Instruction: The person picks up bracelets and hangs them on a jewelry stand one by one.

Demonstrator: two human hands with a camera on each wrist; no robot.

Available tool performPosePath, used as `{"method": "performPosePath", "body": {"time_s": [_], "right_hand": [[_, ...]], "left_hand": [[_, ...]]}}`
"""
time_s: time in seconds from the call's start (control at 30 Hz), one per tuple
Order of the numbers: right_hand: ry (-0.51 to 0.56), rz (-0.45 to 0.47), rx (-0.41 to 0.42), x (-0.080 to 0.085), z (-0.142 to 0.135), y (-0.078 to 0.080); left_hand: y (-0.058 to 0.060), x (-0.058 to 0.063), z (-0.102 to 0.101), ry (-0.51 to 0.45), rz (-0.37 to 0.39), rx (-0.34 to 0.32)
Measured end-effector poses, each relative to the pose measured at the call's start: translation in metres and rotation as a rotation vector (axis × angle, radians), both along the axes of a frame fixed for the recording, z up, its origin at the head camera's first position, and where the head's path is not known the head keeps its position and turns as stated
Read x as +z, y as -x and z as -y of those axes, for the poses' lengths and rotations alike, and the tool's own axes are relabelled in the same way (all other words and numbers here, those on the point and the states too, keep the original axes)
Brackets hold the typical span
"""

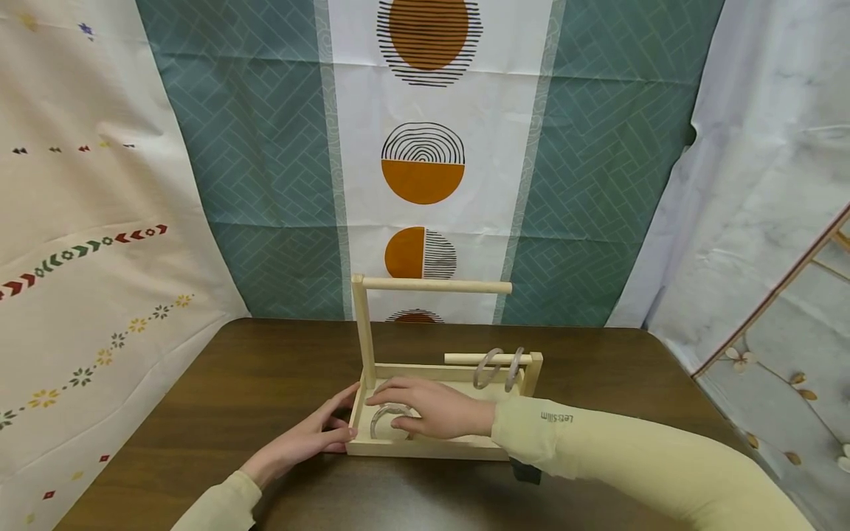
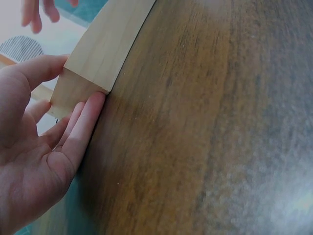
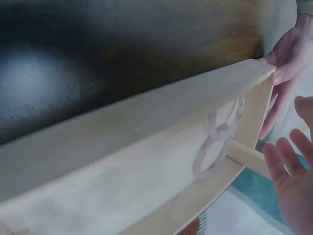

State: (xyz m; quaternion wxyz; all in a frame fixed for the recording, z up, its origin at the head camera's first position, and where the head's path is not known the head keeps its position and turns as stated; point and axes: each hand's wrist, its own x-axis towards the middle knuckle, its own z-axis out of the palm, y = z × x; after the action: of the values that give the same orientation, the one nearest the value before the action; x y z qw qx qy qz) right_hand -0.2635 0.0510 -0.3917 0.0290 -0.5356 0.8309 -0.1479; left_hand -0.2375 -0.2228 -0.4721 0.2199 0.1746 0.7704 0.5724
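A pale wooden jewelry stand (image 1: 432, 449) has a shallow tray base, a tall bar on the left and a short bar on the right. My left hand (image 1: 299, 446) grips the tray's left end; in the left wrist view, its thumb is at the top corner and its fingers at the lower edge. Over the tray's left part hovers my right hand (image 1: 438, 407), fingers loosely bent and holding nothing. Below it, translucent bangles (image 3: 199, 164) lie overlapping in the tray, partly hidden in the head view. Two more bangles (image 1: 477, 375) hang on the short bar.
The stand rests on a dark brown wooden table (image 1: 279, 383). A patterned curtain (image 1: 265, 184) hangs behind the table, with light printed cloths on both sides. The tall bar (image 1: 438, 285) sticks out rightward above the tray, behind my right hand.
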Motion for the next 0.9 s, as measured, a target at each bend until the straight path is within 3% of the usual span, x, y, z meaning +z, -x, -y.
{"method": "performPosePath", "body": {"time_s": [0.23, 0.5, 0.9], "right_hand": [[-0.092, -0.046, 0.068, 0.003, 0.01, 0.01], [-0.238, -0.076, 0.083, -0.001, 0.015, 0.019], [-0.358, -0.264, 0.141, -0.008, 0.021, 0.026]], "left_hand": [[0.0, 0.0, 0.0, -0.016, 0.011, -0.003], [0.0, -0.002, 0.001, -0.007, 0.019, 0.014], [0.001, -0.002, 0.001, -0.008, 0.019, 0.012]]}}
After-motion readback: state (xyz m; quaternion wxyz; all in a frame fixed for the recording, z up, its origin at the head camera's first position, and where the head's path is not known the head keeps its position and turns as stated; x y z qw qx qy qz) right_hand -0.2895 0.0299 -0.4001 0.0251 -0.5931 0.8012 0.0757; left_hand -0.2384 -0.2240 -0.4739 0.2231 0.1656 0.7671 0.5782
